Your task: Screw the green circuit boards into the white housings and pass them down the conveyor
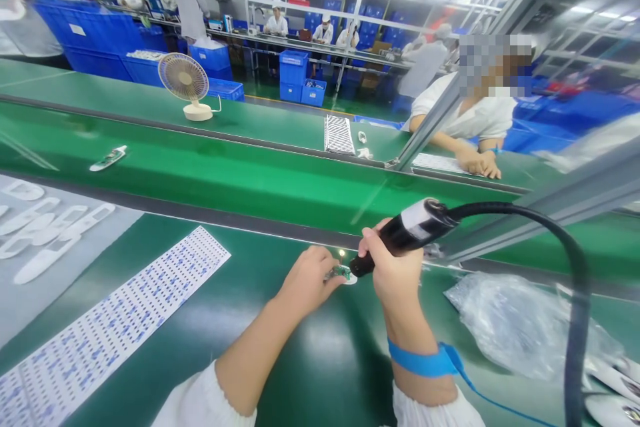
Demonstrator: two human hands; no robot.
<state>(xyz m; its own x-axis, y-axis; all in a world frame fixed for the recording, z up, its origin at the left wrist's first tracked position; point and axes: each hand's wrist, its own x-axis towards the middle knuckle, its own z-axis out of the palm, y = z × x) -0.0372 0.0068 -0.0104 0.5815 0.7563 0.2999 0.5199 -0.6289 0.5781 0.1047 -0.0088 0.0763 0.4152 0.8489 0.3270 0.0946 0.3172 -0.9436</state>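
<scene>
- A small green circuit board [341,272] is being kept low over the near green bench mat [320,353], close to its far edge, with a small white piece [351,279] showing just beneath or beside it; which of the 2 cannot be told.
- The board is being pinched by the curled fingers [320,260] of the left hand [305,282], which are closed around its near side, though the exact contact is partly hidden.
- A black corded handheld tool [403,233] is being gripped by the right hand [395,267], its fingers wrapped firmly round the barrel, and its tip is being held just beside the board.
- The board is being judged as light and stiff but fragile, so it is best being taken by its bare edges, with the mounted parts left unpressed; its small size is making it easy to drop.
- The tool is being judged as moderately heavy, with its thick cable [575,280] dragging to 1 side, so it is best being held by the barrel.
- A blue wrist strap [423,360] is being worn on the right wrist.
- A printed sheet of labels [115,320] and white moulded pieces [47,237] are being kept to the left, and a clear plastic bag [520,327] is lying to the right.
- Beyond the belt, a sheet is being touched by a co-worker's hands [477,163].
</scene>
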